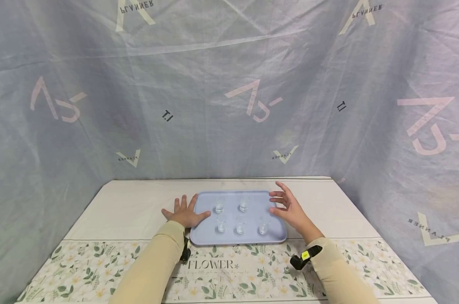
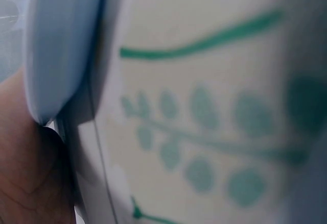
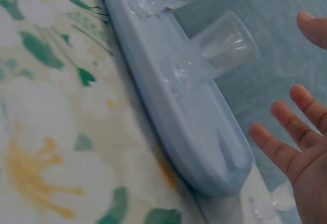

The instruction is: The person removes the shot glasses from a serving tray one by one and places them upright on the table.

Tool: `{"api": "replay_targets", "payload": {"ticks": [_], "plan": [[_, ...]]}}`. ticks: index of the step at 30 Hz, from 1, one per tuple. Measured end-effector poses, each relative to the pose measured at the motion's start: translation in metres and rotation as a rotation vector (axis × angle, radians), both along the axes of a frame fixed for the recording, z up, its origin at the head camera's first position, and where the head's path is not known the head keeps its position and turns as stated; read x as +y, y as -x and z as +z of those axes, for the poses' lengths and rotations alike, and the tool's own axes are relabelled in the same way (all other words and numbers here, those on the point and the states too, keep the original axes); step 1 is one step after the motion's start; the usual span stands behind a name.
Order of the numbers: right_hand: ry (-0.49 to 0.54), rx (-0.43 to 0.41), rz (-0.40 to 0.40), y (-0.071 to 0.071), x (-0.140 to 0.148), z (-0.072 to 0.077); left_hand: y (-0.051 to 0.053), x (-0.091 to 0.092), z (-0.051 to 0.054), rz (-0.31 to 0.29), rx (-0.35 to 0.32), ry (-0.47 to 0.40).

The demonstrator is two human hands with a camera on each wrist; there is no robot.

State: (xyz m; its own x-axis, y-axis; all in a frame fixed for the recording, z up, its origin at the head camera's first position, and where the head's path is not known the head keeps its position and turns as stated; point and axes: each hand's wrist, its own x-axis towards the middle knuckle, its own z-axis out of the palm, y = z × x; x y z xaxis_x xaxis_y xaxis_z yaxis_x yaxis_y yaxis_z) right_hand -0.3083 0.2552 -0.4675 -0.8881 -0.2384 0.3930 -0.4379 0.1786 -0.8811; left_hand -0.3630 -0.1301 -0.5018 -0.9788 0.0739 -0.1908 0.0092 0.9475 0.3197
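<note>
While the left hand [image 1: 187, 214] lies wide-fingered at one end of the blue tray [image 1: 252, 215], the right hand [image 1: 290, 210] (fingers parted too) hangs by the other. Five clear cups [image 1: 239, 228] stand on it.

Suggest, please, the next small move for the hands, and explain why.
Perhaps bring the right hand gently toward the front-right glass: it stands upright on the tray near this hand, which seems to hold nothing, while the left hand lies at the tray's left edge.

Walls: wrinkled grey-blue fabric drapes [image 1: 203, 143] bear printed letters [image 1: 430, 116] | Furniture: white-covered table [image 1: 130, 207] stands between | Front: leafy cream floral cloth band [image 1: 112, 270]
</note>
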Motion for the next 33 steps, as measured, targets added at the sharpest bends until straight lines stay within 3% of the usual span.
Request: {"api": "replay_targets", "payload": {"ticks": [6,10,19,22,25,32,33], "plan": [[0.011,-0.011,0.062,-0.005,-0.002,-0.009,0.005,-0.001,-0.005,0.001,0.011,-0.006],[0.014,-0.019,0.114,-0.007,-0.003,-0.017,0.003,0.000,-0.003,0.003,0.026,-0.005],[-0.023,-0.056,0.117,-0.011,-0.005,-0.025,-0.017,0.004,0.022,-0.015,0.027,-0.019],[-0.036,-0.059,0.122,-0.013,-0.007,-0.026,-0.019,0.004,0.026,-0.016,0.011,-0.018],[-0.036,-0.052,0.124,-0.014,-0.009,-0.028,-0.017,0.004,0.024,-0.016,0.012,-0.017],[-0.080,-0.025,0.102,-0.020,-0.014,-0.028,-0.006,0.001,0.006,-0.010,0.028,-0.006],[-0.088,-0.023,0.099,-0.021,-0.014,-0.027,-0.006,0.002,0.007,-0.010,0.028,-0.007]]}}
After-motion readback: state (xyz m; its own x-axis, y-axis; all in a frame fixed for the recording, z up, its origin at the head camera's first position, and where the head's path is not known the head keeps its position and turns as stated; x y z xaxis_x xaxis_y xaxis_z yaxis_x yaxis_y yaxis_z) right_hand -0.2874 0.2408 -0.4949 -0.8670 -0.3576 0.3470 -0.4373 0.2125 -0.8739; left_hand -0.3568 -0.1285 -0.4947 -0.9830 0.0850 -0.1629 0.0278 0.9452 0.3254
